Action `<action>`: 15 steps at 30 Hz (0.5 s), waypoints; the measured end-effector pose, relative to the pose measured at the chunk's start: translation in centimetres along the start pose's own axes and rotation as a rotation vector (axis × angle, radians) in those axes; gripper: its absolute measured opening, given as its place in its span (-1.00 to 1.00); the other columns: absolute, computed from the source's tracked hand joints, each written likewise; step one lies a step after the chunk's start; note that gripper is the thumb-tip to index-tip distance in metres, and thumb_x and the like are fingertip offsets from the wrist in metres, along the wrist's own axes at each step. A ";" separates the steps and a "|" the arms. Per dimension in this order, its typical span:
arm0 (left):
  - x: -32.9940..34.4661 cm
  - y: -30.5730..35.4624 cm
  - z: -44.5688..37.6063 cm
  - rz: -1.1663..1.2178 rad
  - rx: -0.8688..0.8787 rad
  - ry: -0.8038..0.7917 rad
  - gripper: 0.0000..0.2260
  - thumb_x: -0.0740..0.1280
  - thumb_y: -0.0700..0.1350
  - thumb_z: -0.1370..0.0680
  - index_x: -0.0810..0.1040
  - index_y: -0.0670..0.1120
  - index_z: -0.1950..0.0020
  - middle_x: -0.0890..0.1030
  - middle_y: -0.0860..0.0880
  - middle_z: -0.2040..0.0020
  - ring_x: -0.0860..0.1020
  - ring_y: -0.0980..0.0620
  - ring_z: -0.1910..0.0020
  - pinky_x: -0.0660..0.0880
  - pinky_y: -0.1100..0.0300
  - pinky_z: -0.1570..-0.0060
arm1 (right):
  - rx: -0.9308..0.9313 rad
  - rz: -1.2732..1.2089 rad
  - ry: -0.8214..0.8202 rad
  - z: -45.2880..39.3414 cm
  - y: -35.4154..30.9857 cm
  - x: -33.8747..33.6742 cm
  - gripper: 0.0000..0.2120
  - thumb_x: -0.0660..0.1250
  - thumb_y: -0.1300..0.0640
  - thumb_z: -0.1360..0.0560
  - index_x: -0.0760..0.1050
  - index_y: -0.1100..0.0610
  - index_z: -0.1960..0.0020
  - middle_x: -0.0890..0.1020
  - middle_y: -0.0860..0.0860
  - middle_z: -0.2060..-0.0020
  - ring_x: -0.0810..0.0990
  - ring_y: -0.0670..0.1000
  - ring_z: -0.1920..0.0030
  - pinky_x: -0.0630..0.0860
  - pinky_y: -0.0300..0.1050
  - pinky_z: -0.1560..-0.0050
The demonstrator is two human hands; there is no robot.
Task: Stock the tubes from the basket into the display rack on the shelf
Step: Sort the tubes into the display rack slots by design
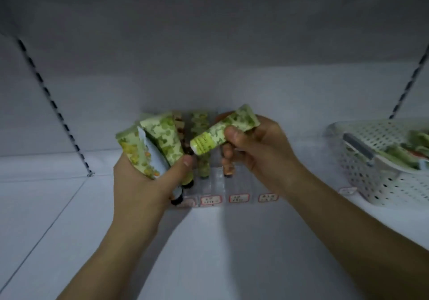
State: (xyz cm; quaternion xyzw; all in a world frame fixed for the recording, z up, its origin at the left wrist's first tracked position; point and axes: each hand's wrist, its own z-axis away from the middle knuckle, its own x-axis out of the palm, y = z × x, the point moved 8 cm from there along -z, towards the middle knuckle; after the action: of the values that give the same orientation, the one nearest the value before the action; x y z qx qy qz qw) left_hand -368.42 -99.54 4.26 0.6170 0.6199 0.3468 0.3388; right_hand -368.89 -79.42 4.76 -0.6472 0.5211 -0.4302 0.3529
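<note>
My right hand (253,146): fingers (234,134) pinch single green tube (222,132) mid-body, above display rack (232,183) at shelf (209,241) middle. Left hand (144,183) curled round bunch of tubes (160,141). Tube light, soft, probably slick; hold near stiffer cap end. Basket (380,179) at shelf right edge.

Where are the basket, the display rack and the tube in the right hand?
basket (380,179), head view, on its perforated front wall.
display rack (239,198), head view, on a front price label.
tube (216,130), head view, mid-body, held by right hand (257,151).

Dim white shelving bay (209,86) (slotted uprights (53,104))
</note>
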 end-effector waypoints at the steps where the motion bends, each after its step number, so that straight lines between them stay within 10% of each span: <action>1: -0.1 -0.3 -0.2 0.081 -0.035 -0.001 -0.79 0.52 -0.12 -0.38 0.61 -0.07 0.03 0.68 0.00 0.16 0.68 -0.06 0.13 0.61 0.08 0.17 | -0.043 0.030 0.024 0.2 -0.5 -0.5 -0.80 0.44 0.20 -0.48 0.59 0.27 -0.06 0.63 0.15 0.33 0.62 0.07 0.36 0.61 -0.01 0.29; 15: -0.9 -1.1 -0.6 0.390 -0.139 0.075 -0.78 0.47 -0.24 -0.40 0.60 -0.13 -0.03 0.66 -0.16 0.05 0.66 -0.20 0.01 0.62 -0.13 -0.04 | -0.183 0.633 0.158 1.9 -0.6 -0.2 -0.98 0.40 0.20 -0.56 0.60 0.11 0.04 0.71 -0.03 0.30 0.71 -0.05 0.32 0.68 0.03 0.22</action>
State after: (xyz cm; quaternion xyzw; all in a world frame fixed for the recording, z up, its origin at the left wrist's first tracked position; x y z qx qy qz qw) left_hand -369.52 -100.46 3.70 0.6871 0.4753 0.4708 0.2836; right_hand -366.88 -79.08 4.55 -0.4472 0.7582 -0.2996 0.3679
